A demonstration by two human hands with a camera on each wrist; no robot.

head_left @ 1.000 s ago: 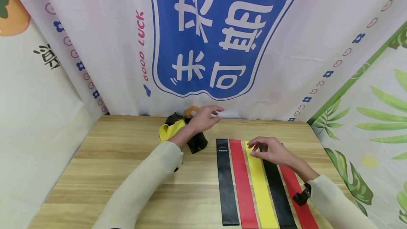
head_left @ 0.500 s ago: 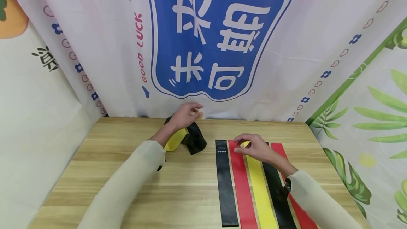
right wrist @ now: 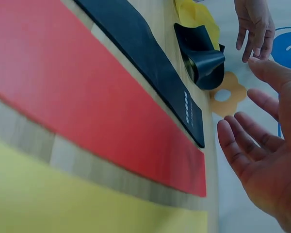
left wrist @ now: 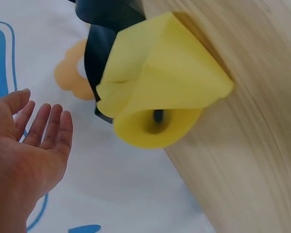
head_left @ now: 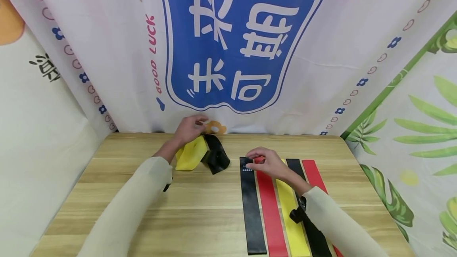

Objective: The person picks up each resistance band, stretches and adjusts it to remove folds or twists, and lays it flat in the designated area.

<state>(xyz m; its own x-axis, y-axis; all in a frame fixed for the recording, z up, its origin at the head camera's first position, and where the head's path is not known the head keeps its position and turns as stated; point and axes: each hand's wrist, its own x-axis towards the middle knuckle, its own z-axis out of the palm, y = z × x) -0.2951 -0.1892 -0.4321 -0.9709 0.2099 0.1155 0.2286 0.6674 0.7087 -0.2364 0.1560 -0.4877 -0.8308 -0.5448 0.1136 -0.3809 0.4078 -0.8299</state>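
Flat resistance bands lie side by side: a black band with white dots [head_left: 252,213], a red band [head_left: 270,209], a yellow band [head_left: 285,193], a second black band [head_left: 294,166] and a second red band [head_left: 314,174]. Left of them sit a crumpled yellow band [head_left: 190,157] and a curled black band [head_left: 217,161]. My left hand [head_left: 187,131] hovers by the yellow heap, fingers loosely bent; in the left wrist view that hand [left wrist: 34,145] touches nothing. My right hand [head_left: 270,165], relaxed and holding nothing, is above the tops of the dotted black and red bands.
The wooden table [head_left: 200,217] ends at a white printed curtain [head_left: 135,90] behind the bands. A leaf-patterned cloth [head_left: 421,130] hangs at the right, and a plain white one [head_left: 43,150] at the left.
Both hands have moved left: the left from over the black band to beside the crumpled yellow one, the right from the yellow strip toward the dotted black strip. The bands stay put.
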